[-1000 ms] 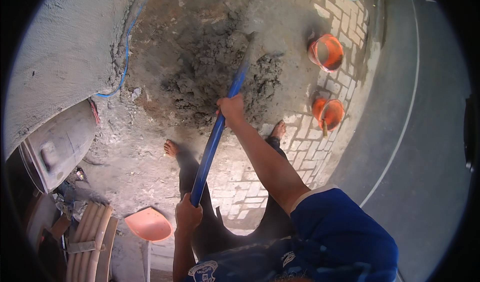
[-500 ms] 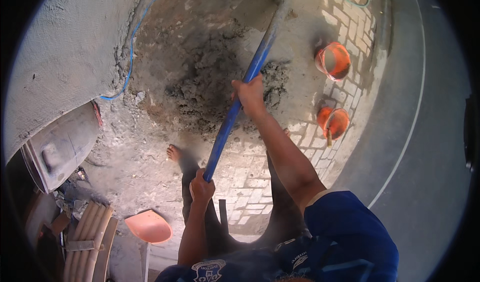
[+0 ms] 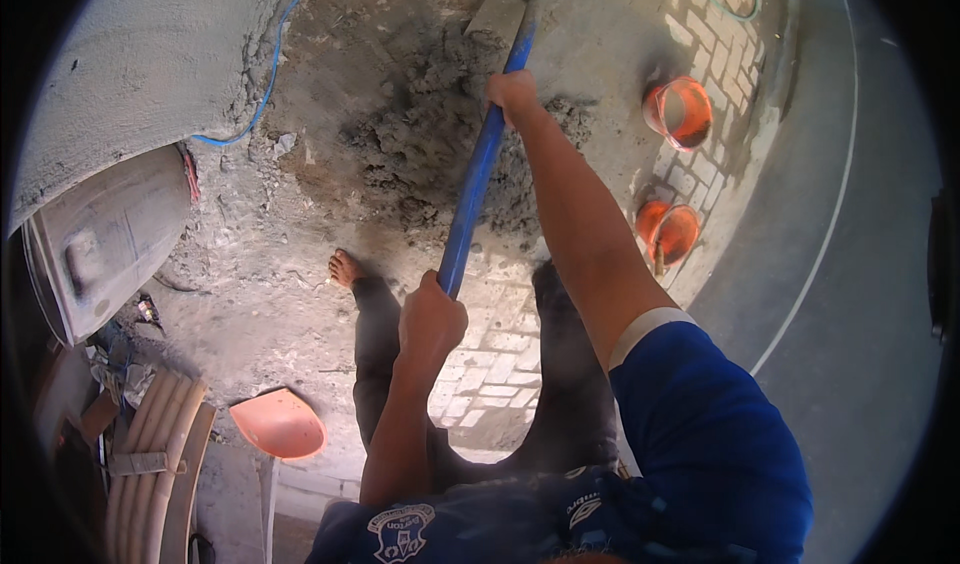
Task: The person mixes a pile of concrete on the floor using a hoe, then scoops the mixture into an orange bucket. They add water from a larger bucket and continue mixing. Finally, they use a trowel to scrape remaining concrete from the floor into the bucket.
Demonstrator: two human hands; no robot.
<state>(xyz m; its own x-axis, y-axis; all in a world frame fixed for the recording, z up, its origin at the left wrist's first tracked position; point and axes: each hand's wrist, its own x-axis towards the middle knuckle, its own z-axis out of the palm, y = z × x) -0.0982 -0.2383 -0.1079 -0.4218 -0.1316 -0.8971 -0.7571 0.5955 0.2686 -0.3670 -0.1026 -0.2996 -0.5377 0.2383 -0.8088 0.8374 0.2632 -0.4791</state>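
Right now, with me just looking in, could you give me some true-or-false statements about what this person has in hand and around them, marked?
1. The left hand and the right hand both grip the blue handle. True.
2. The right hand grips nearer the body than the left. False: the left hand is nearer.
3. Two orange buckets stand right of the grey heap. True.
4. The blue cable lies beside the buckets. False: it runs along the rough grey wall at left.
5. The visible foot wears a boot. False: it is bare.
6. An orange-pink scoop lies at lower left. True.
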